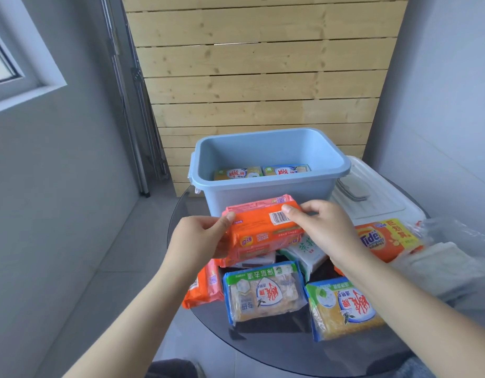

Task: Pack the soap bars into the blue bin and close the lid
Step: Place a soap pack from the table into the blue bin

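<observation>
The blue bin point(266, 192) stands open at the back of a round dark glass table, with two soap packs point(260, 171) lying on its floor. Just in front of it I hold an orange soap pack point(263, 230) with both hands: my left hand point(200, 238) grips its left end, my right hand point(320, 225) its right end. Below lie more soap packs: an orange one point(201, 287), a blue-edged one point(263, 291), a second blue-edged one point(342, 309), a white-green one point(304, 252) and an orange Tide pack point(386, 238). The white lid point(372, 195) rests to the right of the bin.
The glass table point(277, 347) has its edge close on the left and front. Crumpled clear plastic point(454, 233) and grey cloth point(440, 266) lie at the right. A wooden slat panel point(263, 77) stands behind the bin, with grey walls on either side.
</observation>
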Motion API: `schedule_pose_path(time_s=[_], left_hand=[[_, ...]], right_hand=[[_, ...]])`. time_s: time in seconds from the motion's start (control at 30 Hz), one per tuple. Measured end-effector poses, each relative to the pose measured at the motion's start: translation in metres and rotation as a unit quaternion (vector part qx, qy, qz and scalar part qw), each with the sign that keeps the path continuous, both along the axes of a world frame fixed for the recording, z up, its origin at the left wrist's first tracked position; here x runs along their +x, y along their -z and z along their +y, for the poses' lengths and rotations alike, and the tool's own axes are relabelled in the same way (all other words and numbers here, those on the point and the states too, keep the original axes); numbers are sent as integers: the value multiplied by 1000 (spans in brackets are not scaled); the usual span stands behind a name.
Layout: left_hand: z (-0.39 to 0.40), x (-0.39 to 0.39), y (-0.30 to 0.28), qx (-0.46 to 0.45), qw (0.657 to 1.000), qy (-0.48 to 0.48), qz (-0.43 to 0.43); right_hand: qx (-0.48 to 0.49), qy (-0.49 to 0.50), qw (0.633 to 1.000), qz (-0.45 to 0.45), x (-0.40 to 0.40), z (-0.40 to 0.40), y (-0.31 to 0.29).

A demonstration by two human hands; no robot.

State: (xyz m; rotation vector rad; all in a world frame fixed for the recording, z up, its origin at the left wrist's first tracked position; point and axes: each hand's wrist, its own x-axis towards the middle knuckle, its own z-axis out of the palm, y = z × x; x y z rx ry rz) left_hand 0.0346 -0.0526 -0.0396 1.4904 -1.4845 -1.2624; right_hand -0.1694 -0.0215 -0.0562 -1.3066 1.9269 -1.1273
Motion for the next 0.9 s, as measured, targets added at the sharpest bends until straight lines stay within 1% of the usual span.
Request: schedule_pose_path(time_s=[0.1, 0.27, 0.6, 0.8, 0.9], left_hand=[[6, 0, -1, -3, 999, 34, -12], [11, 2, -8, -17, 999, 44, -11], [16, 3, -48, -69, 994, 75, 26], [-4, -7, -83, -105, 990, 91, 28], [-27, -17, -98, -105, 989, 96, 33]], right_hand=[[2, 0, 1000, 0, 3, 2, -1], [-6, 0, 1000, -20, 5, 11, -8], [-80, 12, 995, -55, 1, 29, -48], [-112, 26, 992, -46, -9, 14, -85], [-117, 22, 991, -66, -17, -5, -101]])
